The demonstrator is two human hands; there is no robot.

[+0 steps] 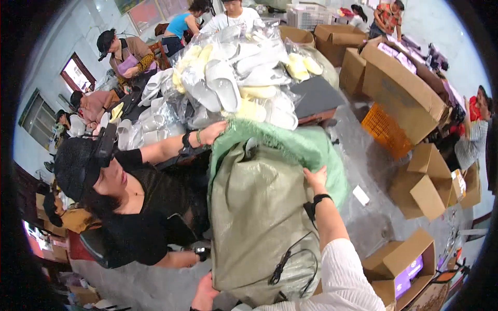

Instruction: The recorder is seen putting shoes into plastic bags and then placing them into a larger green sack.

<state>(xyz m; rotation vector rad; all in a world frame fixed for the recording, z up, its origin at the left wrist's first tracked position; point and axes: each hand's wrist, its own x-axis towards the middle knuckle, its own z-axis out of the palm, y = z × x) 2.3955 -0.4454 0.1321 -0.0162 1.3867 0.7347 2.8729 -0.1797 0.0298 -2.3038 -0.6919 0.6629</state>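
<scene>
Two hands are working the big woven sack (257, 217) that is standing upright in the middle of the view, between the wearer and a co-worker in black (140, 207). The right hand (315, 179) is gripping the sack's folded-down green rim (290, 142), fingers curled shut over the edge. The left hand (204, 294) is pressing against the sack's lower corner; whether its fingers are closing on the cloth I cannot tell. The co-worker's hand (212, 132) is holding the rim's far side. Doing this well probably means keeping the mouth pulled taut and level while the bottom is being steadied. The sack is looking grey-green, creased and bulging, with a black cable (290, 259) lying across its front. Bagged white and yellow slippers (233, 78) are piled just behind it.
</scene>
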